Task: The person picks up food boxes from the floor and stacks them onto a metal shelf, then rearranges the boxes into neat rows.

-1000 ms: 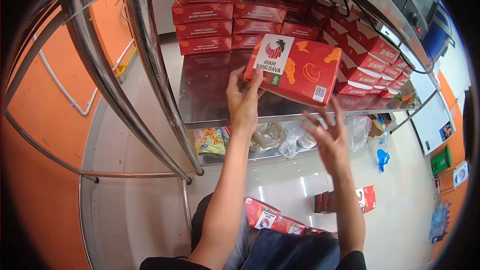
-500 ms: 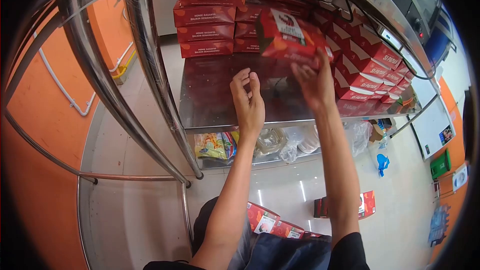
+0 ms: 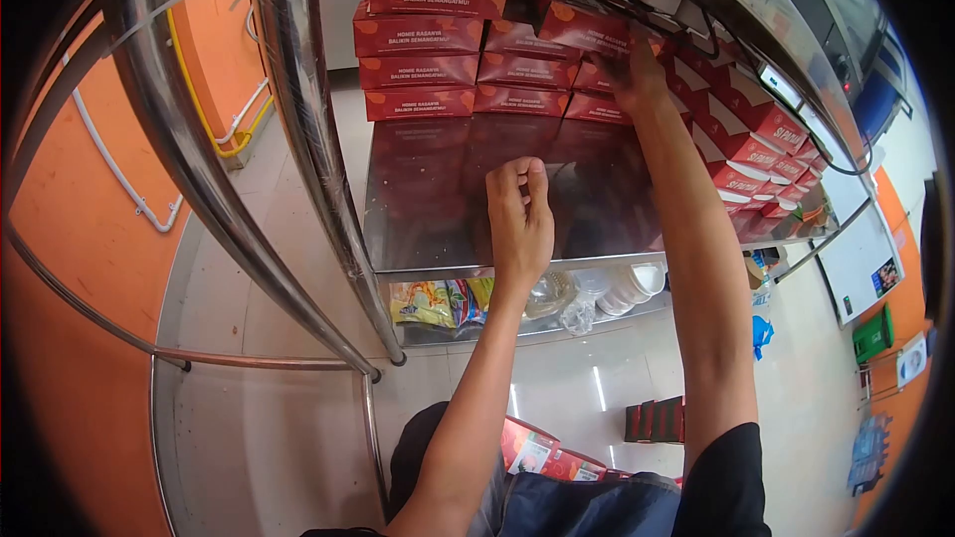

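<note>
My right hand (image 3: 637,72) grips a red printed food box (image 3: 585,22) at its right end. That box is up at the top of the stacked boxes, slightly tilted, toward the back of the metal shelf (image 3: 418,224). Part of my fingers is hidden against the boxes. Over the shelf's front area, my left hand (image 3: 521,224) hangs with its fingers curled in and nothing visible in it. To the left of the held box stands a stack of red boxes (image 3: 418,35) with white lettering. Below it are more red boxes (image 3: 522,99) in rows.
More red boxes (image 3: 751,129) are piled at the shelf's right. A lower shelf holds colourful packets (image 3: 423,301) and white plastic containers (image 3: 637,283). Metal posts (image 3: 298,109) stand on the left. Red boxes (image 3: 542,452) lie near my legs, others (image 3: 655,422) on the floor.
My right hand has carried the red box back and up onto the stacked rows, turning its side toward me. My left hand has shifted slightly right and down, its fingers more curled.
</note>
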### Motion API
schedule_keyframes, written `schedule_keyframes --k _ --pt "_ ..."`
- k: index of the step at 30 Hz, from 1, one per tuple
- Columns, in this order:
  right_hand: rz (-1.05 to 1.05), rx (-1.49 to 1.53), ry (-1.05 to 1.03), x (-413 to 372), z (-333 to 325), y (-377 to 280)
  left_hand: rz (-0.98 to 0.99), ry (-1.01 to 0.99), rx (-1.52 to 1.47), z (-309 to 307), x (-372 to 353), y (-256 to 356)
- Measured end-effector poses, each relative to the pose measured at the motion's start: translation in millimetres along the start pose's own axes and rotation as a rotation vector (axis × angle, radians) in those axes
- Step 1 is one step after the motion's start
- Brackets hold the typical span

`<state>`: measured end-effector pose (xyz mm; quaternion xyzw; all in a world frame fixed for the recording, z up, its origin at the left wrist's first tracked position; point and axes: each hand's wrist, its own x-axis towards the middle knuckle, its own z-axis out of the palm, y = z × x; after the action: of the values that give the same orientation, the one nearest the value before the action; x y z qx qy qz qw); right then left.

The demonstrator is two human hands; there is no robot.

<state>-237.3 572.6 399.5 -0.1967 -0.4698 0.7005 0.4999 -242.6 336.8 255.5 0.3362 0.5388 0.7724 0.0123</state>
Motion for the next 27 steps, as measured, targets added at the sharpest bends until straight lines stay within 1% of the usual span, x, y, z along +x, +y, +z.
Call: schedule_keyframes --k 1,4,10,14,16,19,20,22,25,27 --pt "0.015 -0.031 0.032 3.1 4.4 -1.4 -0.015 -0.01 -0.006 0.5 0.4 0.7" --pt "-0.008 -0.025 -0.101 16.2 6.9 3.2 -0.03 -0.026 0.021 1.1 1.8 -2.0" --pt "-0.036 -0.116 -0.245 24.5 18.1 14.4 -0.103 -0.067 0.054 1.0 2.4 1.8" --pt "-0.012 -0.281 -0.182 13.4 33.5 15.3 -0.118 -0.098 0.095 1.8 2.6 1.0" --pt "-0.007 -0.383 -0.173 18.4 36.8 16.0 -0.099 -0.113 0.104 3.2 3.2 -0.1" --pt "0.082 -0.554 -0.146 31.8 42.2 13.0 -0.085 -0.129 0.133 2.7 2.6 0.2" --pt "0.06 -0.579 -0.117 33.1 38.5 14.6 -0.082 -0.138 0.146 2.0 2.4 0.7" --pt "0.016 -0.635 -0.061 20.4 39.2 11.6 -0.088 -0.151 0.164 1.3 3.4 0.1" --pt "-0.051 -0.641 -0.144 -17.9 14.7 17.1 -0.056 -0.164 0.181 0.9 4.6 2.2" --pt "-0.276 -0.667 -0.076 -106.0 6.6 21.9 -0.04 -0.171 0.196 1.5 4.1 1.6"
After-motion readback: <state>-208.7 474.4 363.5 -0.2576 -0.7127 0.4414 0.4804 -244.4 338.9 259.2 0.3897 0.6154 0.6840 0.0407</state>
